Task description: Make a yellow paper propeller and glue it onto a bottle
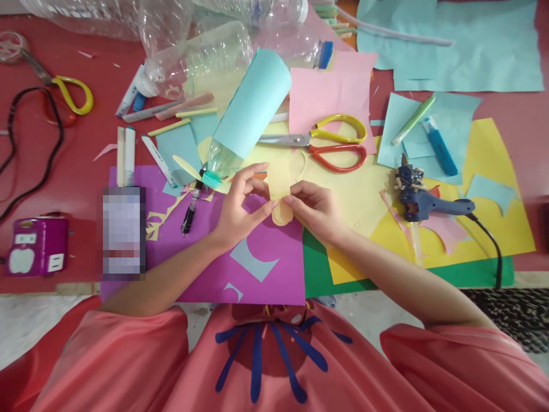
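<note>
A small pale yellow paper piece (279, 182) with rounded ends is held between my two hands, above the edge of the purple sheet. My left hand (246, 201) pinches its left side near the lower end, with thumb and fingers closed on it. On the other side, the thumb and fingers of my right hand (316, 207) grip its right edge. Just beyond my hands lie scissors (309, 139) with yellow and red handles. A plastic bottle wrapped in light blue paper (256, 103) rests behind my left hand, its green cap toward me.
A blue glue gun (433, 205) with a black cord lies at right on yellow paper (493, 229). Clear bottles (201, 57) lie at the back. At left are a phone (124, 233), a purple power adapter (38, 246), markers and a black cord.
</note>
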A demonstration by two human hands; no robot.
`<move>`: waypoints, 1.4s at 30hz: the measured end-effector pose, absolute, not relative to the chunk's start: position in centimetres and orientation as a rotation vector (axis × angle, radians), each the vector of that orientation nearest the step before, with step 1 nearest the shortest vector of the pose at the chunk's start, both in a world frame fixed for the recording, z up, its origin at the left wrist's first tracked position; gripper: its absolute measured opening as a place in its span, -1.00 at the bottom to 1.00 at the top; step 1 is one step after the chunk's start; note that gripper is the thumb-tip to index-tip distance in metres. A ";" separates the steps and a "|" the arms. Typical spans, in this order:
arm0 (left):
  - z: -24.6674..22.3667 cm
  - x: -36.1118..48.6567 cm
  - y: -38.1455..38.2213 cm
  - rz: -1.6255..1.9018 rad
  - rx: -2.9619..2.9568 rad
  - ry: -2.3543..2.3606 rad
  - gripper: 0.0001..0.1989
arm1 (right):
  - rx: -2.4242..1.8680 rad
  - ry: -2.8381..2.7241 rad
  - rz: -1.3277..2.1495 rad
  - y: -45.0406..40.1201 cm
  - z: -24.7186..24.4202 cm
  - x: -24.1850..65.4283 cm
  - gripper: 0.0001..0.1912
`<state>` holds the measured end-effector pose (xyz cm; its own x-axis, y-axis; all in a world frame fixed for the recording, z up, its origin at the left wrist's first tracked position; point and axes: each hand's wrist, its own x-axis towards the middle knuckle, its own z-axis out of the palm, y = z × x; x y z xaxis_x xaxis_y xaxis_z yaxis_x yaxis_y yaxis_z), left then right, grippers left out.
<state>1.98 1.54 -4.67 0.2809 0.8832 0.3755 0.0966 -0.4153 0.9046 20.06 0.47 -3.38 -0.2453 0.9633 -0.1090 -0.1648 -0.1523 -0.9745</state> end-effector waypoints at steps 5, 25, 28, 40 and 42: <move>-4.5 2.0 1.6 1.260 1.762 0.899 -0.46 | -1.011 -1.211 1.543 0.5 -3.1 20.0 -0.52; -4.1 2.1 1.5 1.180 1.622 0.966 -0.54 | -1.082 -1.231 1.596 0.6 -3.0 20.2 -0.65; -4.1 2.1 1.5 1.174 1.648 0.986 -0.55 | -1.086 -1.265 1.596 0.7 -3.1 20.2 -0.63; -4.3 2.3 1.2 1.127 1.687 0.953 -0.51 | -1.126 -1.427 1.488 0.4 -3.3 20.5 -0.72; -4.4 2.3 1.4 1.127 1.661 0.957 -0.50 | -1.115 -1.379 1.536 0.5 -3.2 20.5 -0.71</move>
<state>2.30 1.39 -4.35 0.2895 0.9193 0.2666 0.1139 -0.3096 0.9440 20.47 0.45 -3.17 -0.3159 0.9425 -0.1092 0.0069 -0.1128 -0.9936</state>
